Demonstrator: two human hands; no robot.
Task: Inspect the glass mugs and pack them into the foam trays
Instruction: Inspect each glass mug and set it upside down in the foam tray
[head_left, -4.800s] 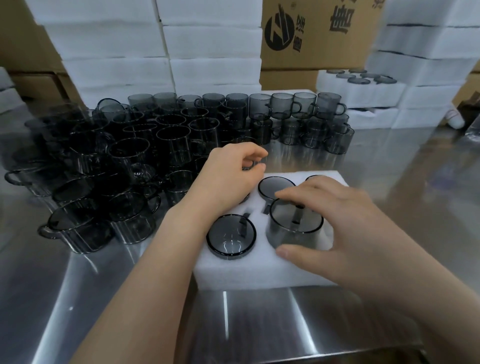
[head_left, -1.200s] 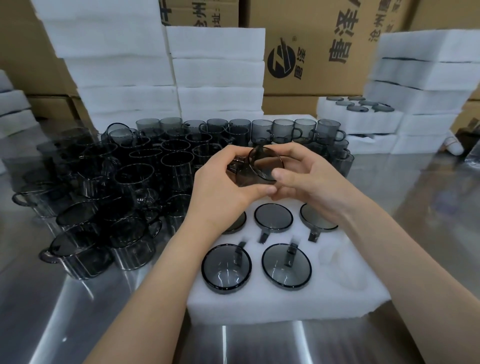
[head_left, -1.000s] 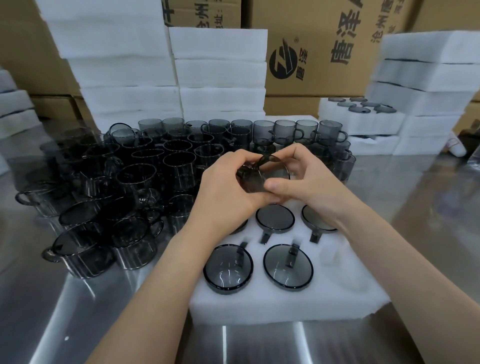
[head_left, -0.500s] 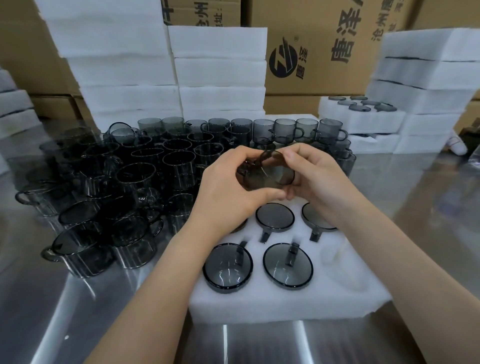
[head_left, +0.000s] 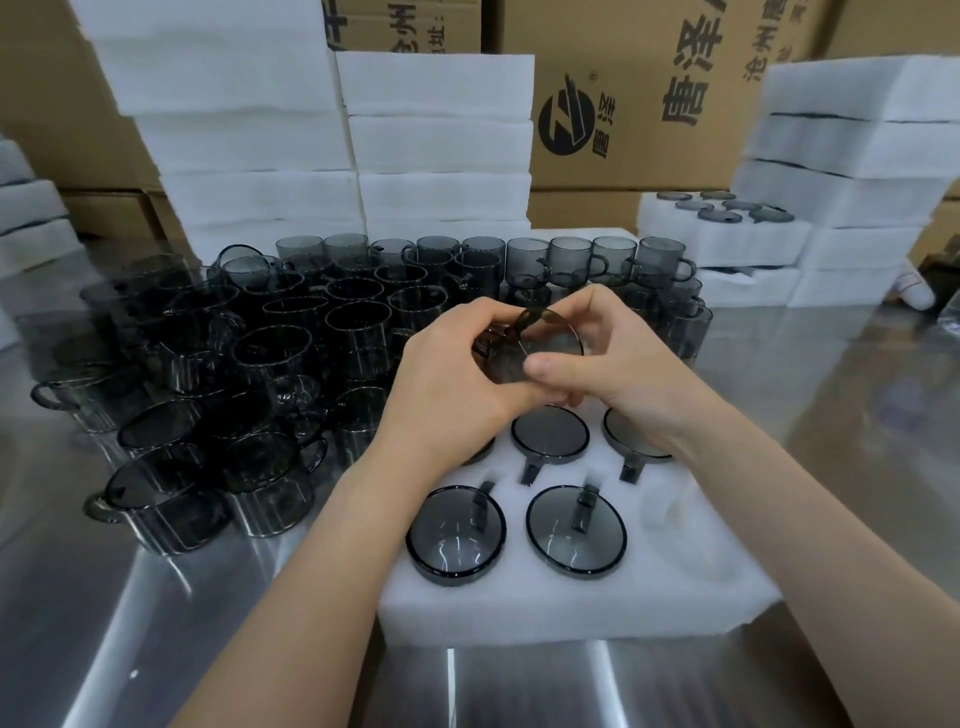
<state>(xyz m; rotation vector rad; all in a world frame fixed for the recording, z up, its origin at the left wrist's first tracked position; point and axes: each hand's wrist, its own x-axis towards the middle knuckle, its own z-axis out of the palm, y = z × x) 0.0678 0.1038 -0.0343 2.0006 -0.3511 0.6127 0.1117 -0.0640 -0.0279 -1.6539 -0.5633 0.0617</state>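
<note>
Above the foam tray (head_left: 519, 613), left hand (head_left: 452, 384) and right hand (head_left: 623, 374) pinch a grey glass mug (head_left: 540, 345) (slick, tilted); I fear it slipping.

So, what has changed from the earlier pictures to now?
The left hand and right hand left the foam tray, where the right was pressing the front middle mug in, took up a new mug and now hold it raised over the tray, handle turned upward. The seated mugs and loose mugs beside it stayed put.
</note>
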